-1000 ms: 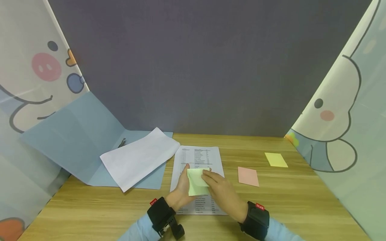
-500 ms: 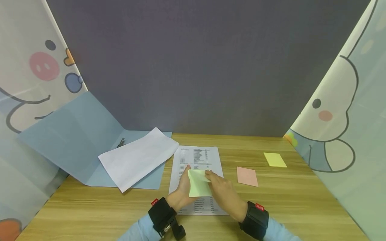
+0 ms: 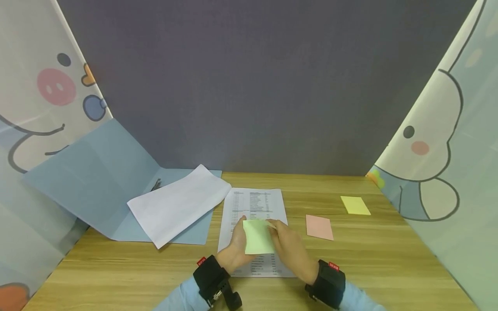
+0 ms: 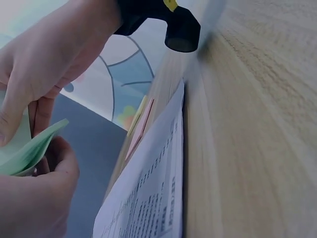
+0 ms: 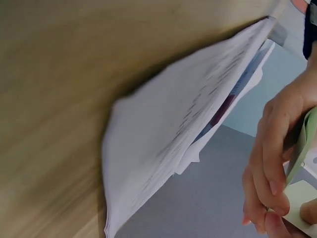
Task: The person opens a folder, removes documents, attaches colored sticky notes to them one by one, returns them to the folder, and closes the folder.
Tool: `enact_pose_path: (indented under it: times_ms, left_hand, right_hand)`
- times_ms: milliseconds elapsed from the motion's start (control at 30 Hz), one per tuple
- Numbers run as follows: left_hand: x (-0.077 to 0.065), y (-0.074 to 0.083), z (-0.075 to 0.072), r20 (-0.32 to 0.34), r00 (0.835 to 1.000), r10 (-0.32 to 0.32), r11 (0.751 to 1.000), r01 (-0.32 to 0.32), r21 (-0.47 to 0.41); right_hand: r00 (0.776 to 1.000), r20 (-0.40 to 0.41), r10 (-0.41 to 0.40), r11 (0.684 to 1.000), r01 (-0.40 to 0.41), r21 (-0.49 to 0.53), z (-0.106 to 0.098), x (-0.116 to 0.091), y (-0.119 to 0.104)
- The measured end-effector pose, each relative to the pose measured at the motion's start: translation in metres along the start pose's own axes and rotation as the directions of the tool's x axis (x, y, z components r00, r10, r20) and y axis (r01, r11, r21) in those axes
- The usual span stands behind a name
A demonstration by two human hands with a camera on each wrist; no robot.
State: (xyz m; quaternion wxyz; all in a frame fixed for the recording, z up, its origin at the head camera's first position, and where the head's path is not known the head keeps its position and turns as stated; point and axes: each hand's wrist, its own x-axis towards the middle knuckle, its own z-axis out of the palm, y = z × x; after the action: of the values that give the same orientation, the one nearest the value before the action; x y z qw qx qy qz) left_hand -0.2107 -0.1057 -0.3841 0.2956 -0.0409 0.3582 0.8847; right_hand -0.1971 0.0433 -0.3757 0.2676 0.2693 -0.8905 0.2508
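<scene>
A pad of pale green sticky notes [image 3: 258, 238] is held over a printed sheet [image 3: 254, 201]. My left hand [image 3: 235, 249] grips the pad from its left side, with fingers curled beneath it, as the right wrist view shows. At the pad's upper right edge my right hand [image 3: 292, 247] pinches with bent fingers. Seen from the left wrist, the right hand [image 4: 47, 54] presses its thumb on the pale green paper, and a curved green layer [image 4: 37, 148] stands apart toward the left hand [image 4: 37, 198].
A pink sticky pad [image 3: 319, 227] and a yellow one [image 3: 355, 205] lie on the wooden table [image 3: 373, 268] to the right. At left an open blue folder [image 3: 97, 172] carries a white sheet [image 3: 179, 203] and a dark metal clip [image 3: 157, 184]. A grey panel [image 3: 253, 86] closes the back.
The fingers of my right hand have slid from the pad's face to its upper right edge. The small flap folded over the pad's face has shifted right, baring more green. My left hand keeps its grip.
</scene>
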Motion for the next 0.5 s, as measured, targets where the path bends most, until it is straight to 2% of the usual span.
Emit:
enact_pose_path:
  times_ms: [100, 233, 500]
  left_hand:
    - [0.0, 0.0, 0.0, -0.014, 1.0, 0.0, 1.0, 0.0, 0.001]
    - [0.0, 0.001, 0.001, 0.012, 1.0, 0.009, 1.0, -0.009, 0.001]
    - [-0.001, 0.0, 0.004, 0.059, 0.998, 0.003, 0.999, -0.001, -0.039]
  right_hand:
    - [0.994, 0.043, 0.103, 0.989, -0.107, 0.1, -0.003, 0.002, -0.002]
    - [0.972, 0.09, 0.218, 0.952, -0.232, 0.2, -0.007, 0.006, -0.003]
    - [0.954, 0.091, 0.285, 0.922, -0.299, 0.247, -0.012, 0.009, 0.0]
